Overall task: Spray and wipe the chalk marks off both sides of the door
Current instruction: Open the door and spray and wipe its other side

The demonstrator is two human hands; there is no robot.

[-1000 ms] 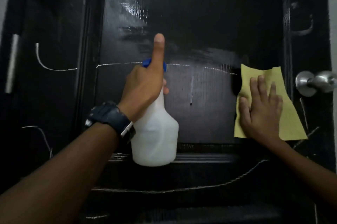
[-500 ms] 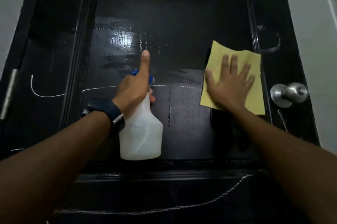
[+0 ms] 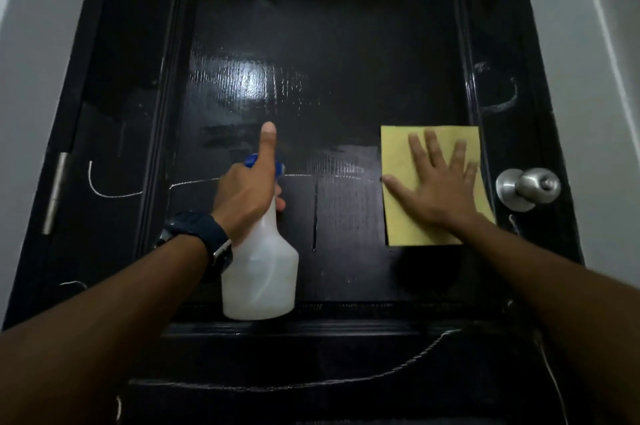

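Left hand (image 3: 242,194) curled round neck of translucent white plastic spray bottle (image 3: 260,277), thumb raised, before glossy black wooden door (image 3: 329,43). Right hand (image 3: 438,187) flat, fingers spread, pressing yellow rectangular cloth (image 3: 398,216) near door's right edge, beside silver round knob (image 3: 528,187). White chalk lines (image 3: 114,194) toward left edge.

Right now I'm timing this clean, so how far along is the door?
Early on this side. The upper centre panel looks wet and wiped. The right hand presses the yellow cloth flat; the left hand holds the spray bottle. Chalk lines remain; the other side is unseen.
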